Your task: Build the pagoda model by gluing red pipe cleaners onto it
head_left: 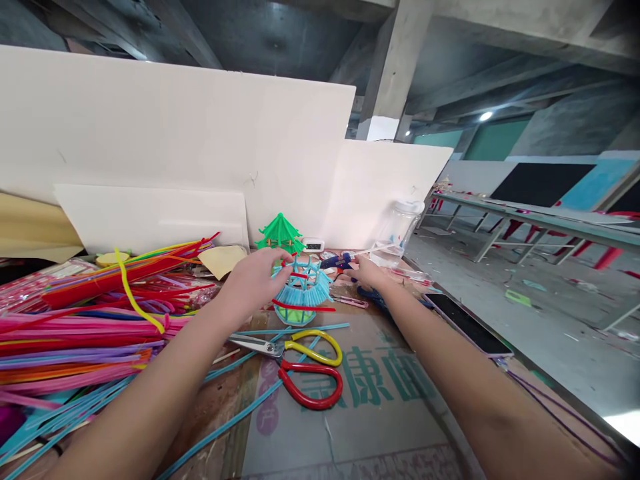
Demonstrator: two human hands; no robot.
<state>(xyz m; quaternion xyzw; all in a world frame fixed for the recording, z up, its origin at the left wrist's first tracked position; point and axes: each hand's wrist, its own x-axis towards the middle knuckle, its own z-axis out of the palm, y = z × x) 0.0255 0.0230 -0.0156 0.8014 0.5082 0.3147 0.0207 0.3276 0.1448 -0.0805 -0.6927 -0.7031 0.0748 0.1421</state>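
A light-blue model pavilion stands upright, its flared, ribbed roof set between an open upper frame and a blue-and-green base, a red strip crossing its six o'clock side; at its two o'clock, a dark-blue glue gun points toward nine.

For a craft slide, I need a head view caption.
Left hand at a blue model, right hand holding a dark tool, scissors lying nearby.
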